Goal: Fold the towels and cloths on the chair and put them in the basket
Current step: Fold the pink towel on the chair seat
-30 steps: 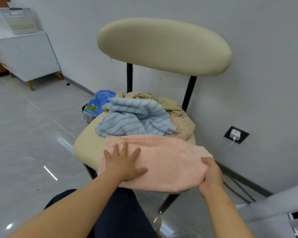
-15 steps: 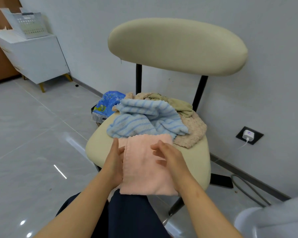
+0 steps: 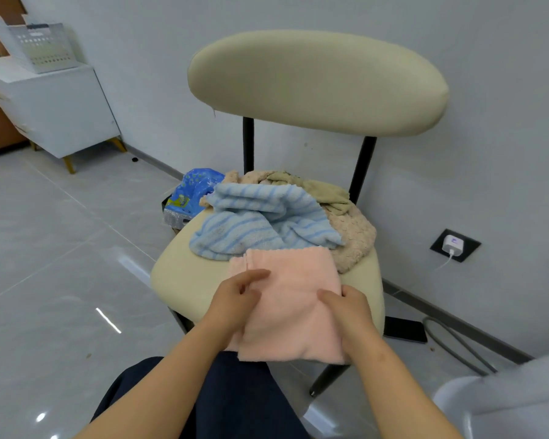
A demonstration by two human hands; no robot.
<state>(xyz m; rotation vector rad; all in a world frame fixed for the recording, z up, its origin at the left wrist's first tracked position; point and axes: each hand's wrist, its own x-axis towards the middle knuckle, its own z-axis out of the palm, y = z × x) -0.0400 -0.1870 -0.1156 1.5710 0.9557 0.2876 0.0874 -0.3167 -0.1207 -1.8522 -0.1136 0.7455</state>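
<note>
Squarely between left hand [image 3: 235, 301], right hand [image 3: 351, 308]: folded pink towel [image 3: 293, 299]

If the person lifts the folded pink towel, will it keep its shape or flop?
Probably floppy: the pink towel droops over the chair seat edge. Likely light: the layers look thin. Its fuzzy surface should resist slipping.

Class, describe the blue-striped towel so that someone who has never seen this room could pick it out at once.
Find the cream chair against the grey wall; cloths are heaped on its seat. The blue-striped towel is crumpled on top, behind the pink towel and left of the beige cloth. It alone has stripes.
</note>
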